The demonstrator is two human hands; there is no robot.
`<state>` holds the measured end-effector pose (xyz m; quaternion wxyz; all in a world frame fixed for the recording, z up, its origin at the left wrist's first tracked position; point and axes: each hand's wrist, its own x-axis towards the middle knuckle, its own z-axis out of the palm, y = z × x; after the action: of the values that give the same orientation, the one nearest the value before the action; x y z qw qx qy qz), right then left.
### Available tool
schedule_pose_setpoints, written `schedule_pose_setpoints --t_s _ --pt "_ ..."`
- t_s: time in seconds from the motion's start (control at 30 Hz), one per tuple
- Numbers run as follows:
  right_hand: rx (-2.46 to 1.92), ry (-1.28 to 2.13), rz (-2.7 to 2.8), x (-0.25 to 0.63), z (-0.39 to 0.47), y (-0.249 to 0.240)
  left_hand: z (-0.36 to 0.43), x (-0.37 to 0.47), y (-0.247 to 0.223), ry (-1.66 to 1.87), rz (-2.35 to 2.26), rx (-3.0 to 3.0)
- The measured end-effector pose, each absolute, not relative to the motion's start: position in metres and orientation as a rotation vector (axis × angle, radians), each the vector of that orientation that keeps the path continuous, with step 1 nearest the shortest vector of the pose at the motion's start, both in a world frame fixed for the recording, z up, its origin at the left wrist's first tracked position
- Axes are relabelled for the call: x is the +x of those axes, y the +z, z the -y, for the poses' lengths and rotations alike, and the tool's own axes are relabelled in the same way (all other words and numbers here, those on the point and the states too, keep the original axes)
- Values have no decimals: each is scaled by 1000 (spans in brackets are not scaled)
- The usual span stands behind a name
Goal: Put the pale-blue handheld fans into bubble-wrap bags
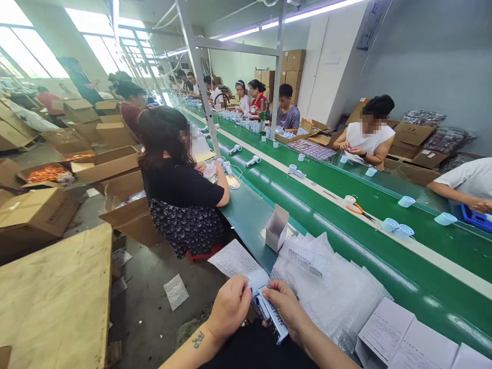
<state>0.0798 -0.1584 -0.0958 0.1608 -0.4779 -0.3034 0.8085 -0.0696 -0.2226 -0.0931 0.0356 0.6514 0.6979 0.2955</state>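
In front of my body, my right hand (286, 310) grips a light-blue handheld device (272, 316) with dark lettering along its handle. The device tilts, its round head pointing away from me. My left hand (232, 307) is closed at that head, fingers pinching the clear bubble-wrap bag (236, 259) around it. How far the bag covers the device is hard to make out. Just beyond my right hand lies a pile of bubble-wrap bags (323, 277). An upright white box (277, 228) with raised flaps stands on the green bench (249, 218).
White printed boxes (388, 328) line the near right. Beyond runs a green conveyor (346, 246) carrying light-blue devices and cups (403, 230), with orange-handled pliers (359, 209) on its pale strip. A seated co-worker (177, 179) is at my left. Cartons (115, 164) and a wooden board (54, 292) occupy the floor.
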Motion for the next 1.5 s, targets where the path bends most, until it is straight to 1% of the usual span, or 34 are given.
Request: schedule_pose_setpoints --t_s 0.07,0.13,0.2,0.33,0.4,0.43,0.57,0.63,0.7,0.77,0.8,0.83,0.9,0.97,1.1,1.2,1.23,1.27,1.3,1.37,1.4,1.43,1.5 --pt "-1357 2290 869 79 159 -101 226 -67 -93 927 -1968 2248" --pt "-1356 2268 862 79 160 -107 228 -66 -95 891 -1839 2295" --pt "-1329 2306 824 78 158 -112 227 -67 -95 853 -1780 2221" --pt "-1252 2604 566 78 150 -115 217 -69 -90 846 -1838 2061" --pt "-1339 2678 574 77 149 -116 216 -70 -91 761 -1777 2055" --pt "-1413 2647 637 76 151 -118 218 -71 -92 696 -1746 2011" --pt "-1629 2397 914 70 159 -133 228 -76 -100 519 -1810 1524" --pt "-1667 2262 1087 68 159 -137 229 -80 -104 463 -1835 1402" --pt "-1657 1967 1540 68 154 -132 228 -85 -106 427 -1856 1320" --pt "-1546 1587 2051 70 148 -118 225 -92 -105 443 -1876 1193" --pt "-1468 1452 2231 71 145 -109 223 -97 -103 474 -1877 1138" --pt "-1403 1408 2335 72 143 -99 221 -103 -99 514 -1867 1099" --pt "-1343 1510 2304 72 138 -81 219 -118 -88 578 -1841 1076" --pt "-1307 1705 2112 68 134 -71 219 -133 -74 598 -1792 1101" --pt "-1082 2067 1550 41 136 -68 218 -147 -60 727 -1509 1301" --pt "-866 2234 1349 22 134 -67 210 -145 -62 701 -1355 1389" --pt "-847 2184 1394 20 128 -66 205 -148 -60 666 -1388 1415" --pt "-882 2033 1485 22 119 -65 198 -152 -56 654 -1451 1442" --pt "-967 1792 1586 27 105 -65 189 -159 -48 661 -1521 1469" --pt "-1207 1204 1724 43 71 -67 165 -178 -26 738 -1598 1528" --pt "-1312 1027 1770 51 53 -71 151 -187 -14 793 -1588 1574" --pt "-1361 970 1837 59 35 -76 134 -193 -1 842 -1537 1636" --pt "-1319 1042 1943 68 8 -90 97 -198 16 930 -1348 1743"
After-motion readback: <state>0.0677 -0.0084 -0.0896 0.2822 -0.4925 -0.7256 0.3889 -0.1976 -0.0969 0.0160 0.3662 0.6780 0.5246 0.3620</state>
